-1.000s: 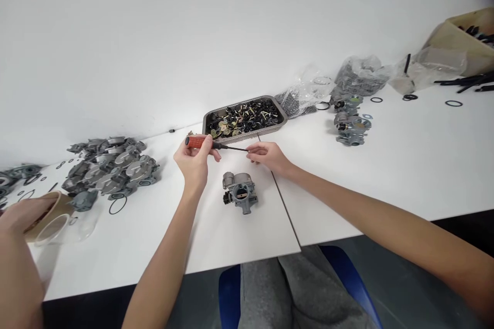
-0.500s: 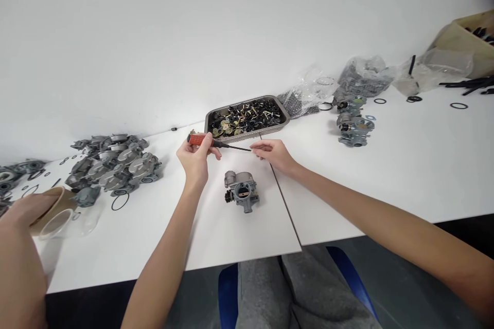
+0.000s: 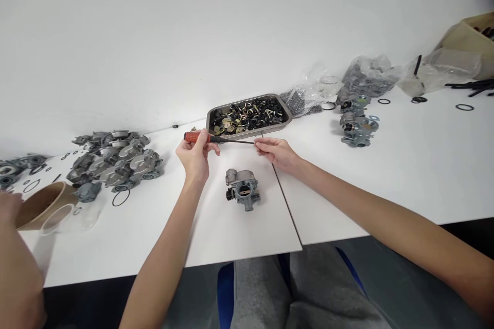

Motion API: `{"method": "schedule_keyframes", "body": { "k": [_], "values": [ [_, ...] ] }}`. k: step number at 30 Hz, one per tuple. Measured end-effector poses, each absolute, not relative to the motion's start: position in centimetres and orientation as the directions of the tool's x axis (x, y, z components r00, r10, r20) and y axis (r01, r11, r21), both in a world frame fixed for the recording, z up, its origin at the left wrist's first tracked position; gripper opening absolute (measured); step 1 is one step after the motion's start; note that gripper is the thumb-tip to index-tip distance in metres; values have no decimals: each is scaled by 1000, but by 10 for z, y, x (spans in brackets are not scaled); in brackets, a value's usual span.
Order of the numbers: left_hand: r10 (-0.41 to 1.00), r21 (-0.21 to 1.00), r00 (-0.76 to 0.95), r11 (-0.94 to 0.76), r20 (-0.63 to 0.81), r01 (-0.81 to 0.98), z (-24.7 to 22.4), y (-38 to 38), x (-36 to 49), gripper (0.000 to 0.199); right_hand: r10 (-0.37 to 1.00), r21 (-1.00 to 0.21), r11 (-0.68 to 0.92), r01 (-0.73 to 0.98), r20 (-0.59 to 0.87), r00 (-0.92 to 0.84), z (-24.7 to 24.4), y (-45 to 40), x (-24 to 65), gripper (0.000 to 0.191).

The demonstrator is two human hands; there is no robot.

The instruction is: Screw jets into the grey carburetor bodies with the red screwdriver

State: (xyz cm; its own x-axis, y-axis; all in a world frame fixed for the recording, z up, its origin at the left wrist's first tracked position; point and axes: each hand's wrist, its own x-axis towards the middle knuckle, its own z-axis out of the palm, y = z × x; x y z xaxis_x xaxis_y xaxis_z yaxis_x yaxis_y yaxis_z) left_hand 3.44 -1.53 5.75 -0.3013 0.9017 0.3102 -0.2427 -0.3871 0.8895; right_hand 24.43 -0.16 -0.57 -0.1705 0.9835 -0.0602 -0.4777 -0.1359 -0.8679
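Observation:
A screwdriver (image 3: 197, 137) with a red and black handle lies in my left hand (image 3: 196, 157), thumb on top and fingers closed around the handle. Its thin shaft points right, above the table. My right hand (image 3: 278, 154) pinches at the tip of the shaft; any small part between those fingertips is too small to make out. Below and between both hands a grey metal carburetor (image 3: 244, 190) rests on the white table (image 3: 216, 236), its round bore facing me. Just behind the hands stands a metal tray (image 3: 287, 119) of mixed screws, washers and black parts.
Many carburetors (image 3: 116, 159) are heaped on the left, near a brown tub (image 3: 57, 193) and a clear cup (image 3: 57, 218). Another person's arm (image 3: 17, 262) enters there. On the right are more carburetors (image 3: 357, 126), plastic bags (image 3: 370, 77), black rings (image 3: 464, 107) and a beige box (image 3: 463, 41).
Both hands and the screwdriver have shifted slightly, the right hand still at its tip. The other person's hand has moved left, away from the brown tub.

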Motion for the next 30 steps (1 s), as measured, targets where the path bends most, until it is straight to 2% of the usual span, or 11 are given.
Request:
{"method": "schedule_keyframes", "body": {
  "k": [13, 24, 30],
  "values": [
    [896, 889, -300, -400, 328, -222, 59, -16, 36, 40, 972, -831, -193, -522, -89, -218, -4, -4, 242, 23],
    [907, 891, -264, -391, 329, -231, 52, -18, 44, 41, 978, -815, -198, -545, -126, -167, -7, -4, 242, 21],
    [889, 880, -337, -402, 310, -252, 47, -19, 50, 39, 983, -823, -176, -539, -117, -142, -9, -5, 239, 21]
  ]
}}
